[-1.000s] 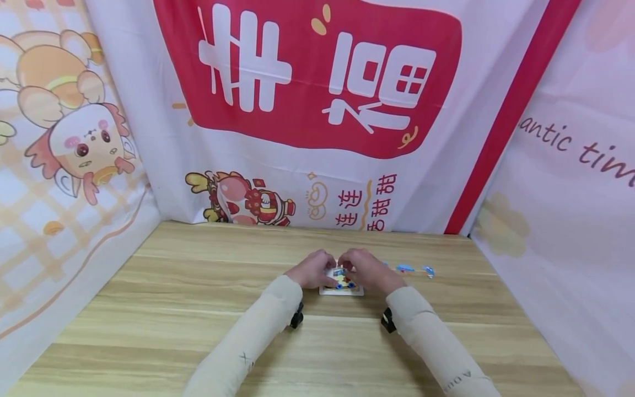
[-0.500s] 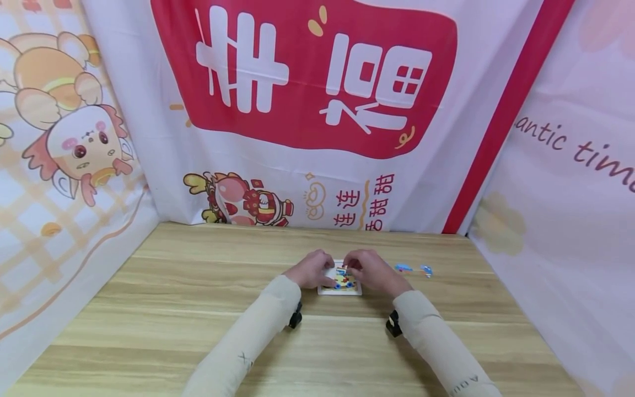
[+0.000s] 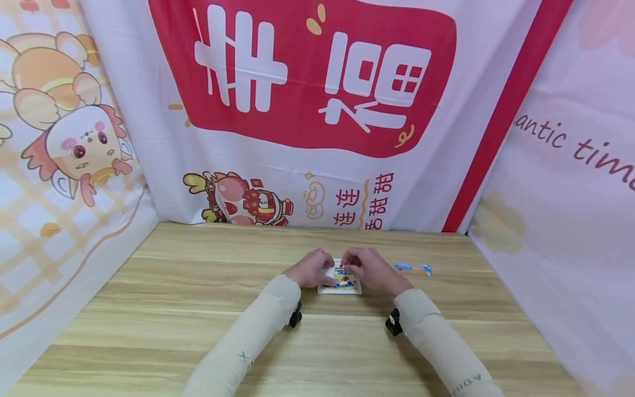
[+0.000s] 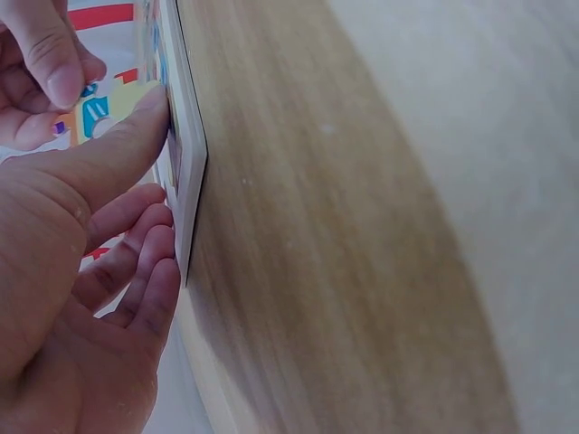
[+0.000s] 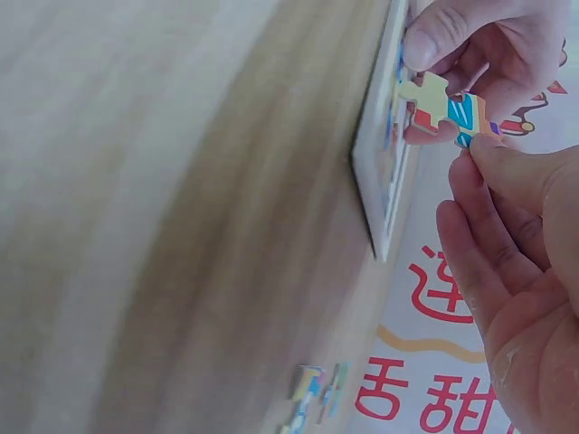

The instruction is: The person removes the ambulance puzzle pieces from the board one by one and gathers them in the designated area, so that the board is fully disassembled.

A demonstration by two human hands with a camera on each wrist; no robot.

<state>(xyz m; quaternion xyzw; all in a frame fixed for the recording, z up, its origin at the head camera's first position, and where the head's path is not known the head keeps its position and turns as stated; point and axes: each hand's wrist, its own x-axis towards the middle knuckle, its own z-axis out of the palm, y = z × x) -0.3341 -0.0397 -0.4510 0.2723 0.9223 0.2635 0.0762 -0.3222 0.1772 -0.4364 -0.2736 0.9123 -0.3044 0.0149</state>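
Note:
A white-rimmed jigsaw puzzle tray (image 3: 340, 292) lies on the table with colourful pieces in it. My left hand (image 3: 313, 268) grips its left side, thumb over the face and the other fingers curled along the edge in the left wrist view. Above the tray, my right hand (image 3: 371, 269) pinches a puzzle piece (image 5: 463, 110) between thumb and fingertip. Yellow, blue and orange show on this piece, which is held tilted up off the tray. Its yellow end reaches close to my left thumb; whether they touch I cannot tell.
To the right of the tray lie loose blue puzzle pieces (image 3: 403, 266), also seen low in the right wrist view. Printed cloth (image 3: 307, 132) hangs behind the wooden table (image 3: 223, 292) and along both sides.
My right hand and forearm have shifted slightly right, showing more of the tray's upper part. The piece in my right hand now stands more upright. My left hand has stayed on the tray.

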